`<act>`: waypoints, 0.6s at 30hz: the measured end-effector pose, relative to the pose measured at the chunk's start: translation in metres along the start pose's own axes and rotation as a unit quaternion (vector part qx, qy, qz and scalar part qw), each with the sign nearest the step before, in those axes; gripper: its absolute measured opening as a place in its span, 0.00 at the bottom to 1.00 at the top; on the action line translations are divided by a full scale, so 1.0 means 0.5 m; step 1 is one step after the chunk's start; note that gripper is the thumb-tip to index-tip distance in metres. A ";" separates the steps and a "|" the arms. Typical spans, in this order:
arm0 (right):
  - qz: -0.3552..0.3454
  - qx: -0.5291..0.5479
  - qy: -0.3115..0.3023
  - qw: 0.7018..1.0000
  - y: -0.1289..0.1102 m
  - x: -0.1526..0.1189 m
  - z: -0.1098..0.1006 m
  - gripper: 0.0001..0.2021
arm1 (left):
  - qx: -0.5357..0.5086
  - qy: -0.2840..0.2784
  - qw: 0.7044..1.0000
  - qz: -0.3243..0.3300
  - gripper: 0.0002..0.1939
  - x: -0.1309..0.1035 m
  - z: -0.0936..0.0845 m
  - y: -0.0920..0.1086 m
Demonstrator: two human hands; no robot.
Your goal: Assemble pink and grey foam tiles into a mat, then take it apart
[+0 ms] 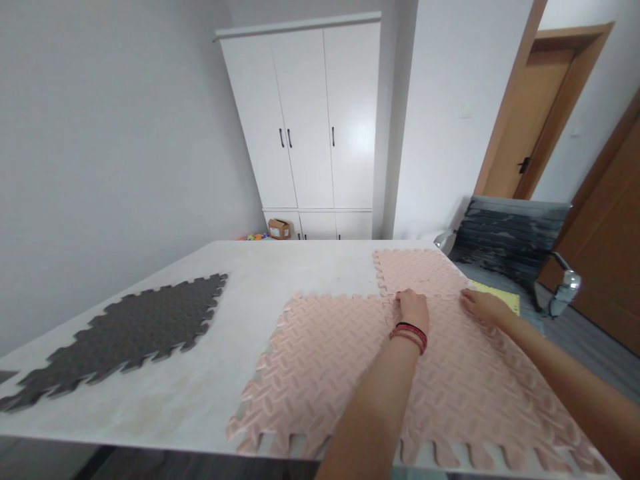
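Observation:
Three pink foam mat tiles with toothed edges lie on the white table: a far tile (413,267), a near left tile (315,360) and a near right tile (465,393). My left hand (413,308), with red and dark bracelets at the wrist, has its fingers bent down onto the tiles where the three meet. Its fingertips are partly hidden. At the table's right edge, my right hand (481,304) holds the tile border where the far and near right tiles join. Its lower fingers cannot be seen.
A dark grey foam tile (135,327) lies on the left of the white table (250,300). Beyond the right edge stand a dark chair (510,233) and a yellow item (500,299). Behind are a white wardrobe (320,120) and a cardboard box (279,229).

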State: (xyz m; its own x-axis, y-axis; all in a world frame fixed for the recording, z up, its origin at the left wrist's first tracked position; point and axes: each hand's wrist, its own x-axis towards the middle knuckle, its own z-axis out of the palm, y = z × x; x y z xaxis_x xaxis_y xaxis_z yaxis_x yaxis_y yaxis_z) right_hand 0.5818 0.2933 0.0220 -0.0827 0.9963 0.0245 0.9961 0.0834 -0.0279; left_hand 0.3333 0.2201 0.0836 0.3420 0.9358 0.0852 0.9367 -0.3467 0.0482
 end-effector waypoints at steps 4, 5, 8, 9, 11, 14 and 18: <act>-0.002 -0.006 -0.015 1.000 -0.020 -0.003 -0.023 0.20 | -0.011 -0.006 0.999 0.048 0.28 -0.040 -0.026 -0.060; -0.001 -0.007 -0.016 1.000 -0.022 -0.004 -0.024 0.20 | -0.010 -0.008 0.998 0.057 0.31 -0.053 -0.034 -0.086; 0.002 -0.002 -0.012 1.000 -0.021 -0.011 -0.021 0.21 | 0.012 -0.001 1.000 0.023 0.30 -0.104 -0.068 -0.196; 0.001 0.002 -0.009 1.000 -0.021 -0.014 -0.019 0.22 | 0.026 0.005 1.000 -0.015 0.27 -0.127 -0.081 -0.244; -0.003 0.010 -0.004 1.000 -0.020 -0.018 -0.016 0.22 | 0.058 0.016 0.989 -0.134 0.22 -0.182 -0.108 -0.352; -0.004 0.024 -0.003 1.000 -0.020 -0.018 -0.016 0.23 | 0.094 0.015 0.946 -0.309 0.23 -0.290 -0.136 -0.523; 0.005 0.039 -0.003 0.999 -0.017 -0.009 -0.014 0.23 | 0.091 -0.012 0.888 -0.451 0.25 -0.439 -0.131 -0.707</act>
State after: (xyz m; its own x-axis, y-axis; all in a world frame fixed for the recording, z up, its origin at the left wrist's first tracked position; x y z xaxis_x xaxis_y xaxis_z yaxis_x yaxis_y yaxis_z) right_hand 0.5741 0.2878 0.0289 -0.0730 0.9972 0.0173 0.9916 0.0744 -0.1061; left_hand -0.0780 0.1330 0.1133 -0.5537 0.8295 0.0728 0.8264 0.5582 -0.0745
